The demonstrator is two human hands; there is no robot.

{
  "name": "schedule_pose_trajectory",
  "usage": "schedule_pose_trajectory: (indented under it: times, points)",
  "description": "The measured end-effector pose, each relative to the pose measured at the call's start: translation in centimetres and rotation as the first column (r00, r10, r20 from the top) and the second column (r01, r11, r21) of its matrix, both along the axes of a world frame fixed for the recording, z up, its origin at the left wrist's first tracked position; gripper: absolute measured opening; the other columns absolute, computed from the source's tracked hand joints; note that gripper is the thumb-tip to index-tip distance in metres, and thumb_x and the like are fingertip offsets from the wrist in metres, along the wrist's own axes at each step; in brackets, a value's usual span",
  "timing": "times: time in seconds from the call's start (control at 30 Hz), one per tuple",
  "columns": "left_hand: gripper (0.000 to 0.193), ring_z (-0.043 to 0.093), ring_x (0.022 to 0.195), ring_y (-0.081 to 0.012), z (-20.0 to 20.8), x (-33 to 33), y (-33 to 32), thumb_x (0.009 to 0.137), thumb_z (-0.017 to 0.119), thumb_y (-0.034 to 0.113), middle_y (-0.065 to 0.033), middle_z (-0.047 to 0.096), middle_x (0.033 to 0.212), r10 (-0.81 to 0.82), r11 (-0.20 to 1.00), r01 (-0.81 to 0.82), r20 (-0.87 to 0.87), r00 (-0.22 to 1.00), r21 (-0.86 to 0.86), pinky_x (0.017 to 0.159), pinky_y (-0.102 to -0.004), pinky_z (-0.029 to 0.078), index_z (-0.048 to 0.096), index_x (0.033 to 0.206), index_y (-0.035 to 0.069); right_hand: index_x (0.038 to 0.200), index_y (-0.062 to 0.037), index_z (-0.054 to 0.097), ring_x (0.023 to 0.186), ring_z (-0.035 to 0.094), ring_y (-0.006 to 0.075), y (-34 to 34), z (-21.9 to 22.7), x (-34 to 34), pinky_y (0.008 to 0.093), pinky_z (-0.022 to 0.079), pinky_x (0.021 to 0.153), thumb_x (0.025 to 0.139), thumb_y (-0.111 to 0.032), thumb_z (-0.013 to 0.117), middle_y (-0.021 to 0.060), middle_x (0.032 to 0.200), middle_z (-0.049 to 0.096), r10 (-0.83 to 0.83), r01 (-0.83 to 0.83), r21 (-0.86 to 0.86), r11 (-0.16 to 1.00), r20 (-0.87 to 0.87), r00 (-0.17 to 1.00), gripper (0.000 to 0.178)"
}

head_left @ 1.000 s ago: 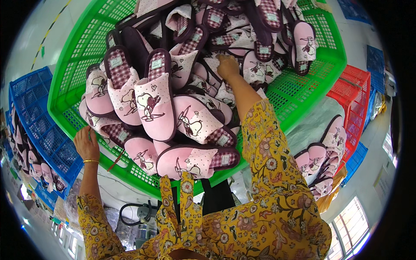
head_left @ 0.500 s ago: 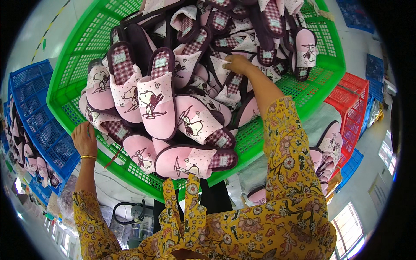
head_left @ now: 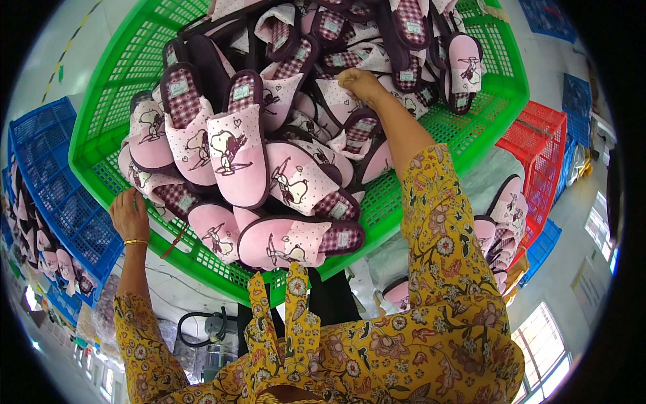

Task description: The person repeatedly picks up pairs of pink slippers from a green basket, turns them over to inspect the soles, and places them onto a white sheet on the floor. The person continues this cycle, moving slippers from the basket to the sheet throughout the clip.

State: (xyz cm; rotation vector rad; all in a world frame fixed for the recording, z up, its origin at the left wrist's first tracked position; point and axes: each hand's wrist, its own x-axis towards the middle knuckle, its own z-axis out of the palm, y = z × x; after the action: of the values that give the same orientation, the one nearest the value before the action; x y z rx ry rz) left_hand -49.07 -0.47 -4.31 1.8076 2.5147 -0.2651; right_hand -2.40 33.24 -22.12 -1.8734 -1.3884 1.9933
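Note:
A big green plastic basket [head_left: 232, 288] is heaped with pink slippers [head_left: 239, 161], which have a printed cartoon dog, dark trim and checked insoles. At the basket's left side, my left hand [head_left: 129, 214] has its fingers curled over the rim. My right hand [head_left: 363, 87] reaches into the middle of the pile. Its thumb and fingers are closed on the edge of a dotted pink slipper [head_left: 336, 99]; part of that slipper is hidden by its neighbours. Just below this hand lies another slipper with a checked insole [head_left: 362, 126].
Blue crates [head_left: 50, 161] stand at the left, with more slippers beside them. To the right is a red crate [head_left: 538, 145], with slippers [head_left: 505, 215] on clear plastic next to it. Below the basket there is a machine with a black hose [head_left: 195, 330].
My right hand has moved slightly up and left, and the slippers around it have shifted a little. My left hand stays on the rim. The whole view has shifted slightly.

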Motion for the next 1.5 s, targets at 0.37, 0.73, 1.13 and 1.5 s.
schedule_pose_trajectory:
  times: [0.37,0.73,1.13,1.5]
  points:
    - [0.014,0.058,0.095,-0.0266,0.3,0.1,-0.1,0.089,0.056,0.02,-0.0086,0.063,0.095,-0.013,1.0,0.013,0.008,1.0,0.015,0.088,-0.0376,0.041,0.062,0.096,0.008,0.112,-0.0047,0.06,0.096,0.062,0.0204,-3.8,5.9,7.2,0.0322,0.048,0.085,0.072,-0.029,0.078,0.0121,0.105,0.065,0.393,-0.438,0.243,0.865,0.215,0.894,0.05]
    - [0.015,0.058,0.096,-0.0263,0.0,0.1,0.1,0.089,0.056,0.02,-0.0074,0.063,0.095,-0.021,1.0,0.021,0.004,1.0,0.01,0.088,-0.0374,0.04,0.062,0.096,0.008,0.113,-0.0036,0.06,0.092,0.063,0.026,1.5,6.9,4.0,0.0351,0.049,0.081,0.076,-0.017,0.074,0.0131,0.101,0.066,0.225,-0.354,0.493,0.795,0.302,0.926,0.041]
    - [0.014,0.059,0.095,-0.0248,0.0,-0.2,-0.1,0.088,0.058,0.02,-0.0069,0.064,0.097,-0.002,1.0,0.002,0.0,1.0,0.012,0.088,-0.0373,0.041,0.063,0.095,0.01,0.115,-0.0129,0.057,0.098,0.057,0.0308,-6.4,7.1,0.3,0.0394,0.039,0.089,0.075,-0.022,0.071,0.0148,0.093,0.067,0.434,-0.829,0.345,0.439,0.727,0.532,0.043]
    - [0.011,0.058,0.093,-0.0255,0.3,0.2,0.4,0.087,0.057,0.018,-0.0061,0.063,0.091,-0.018,0.997,0.015,0.049,0.999,0.076,0.088,-0.0384,0.041,0.061,0.092,0.009,0.134,-0.0211,0.044,0.087,0.063,0.0348,-3.0,10.0,-8.9,0.0433,0.049,0.081,0.07,-0.012,0.065,0.0169,0.091,0.067,0.614,-0.794,0.415,0.444,0.506,0.607,0.068]
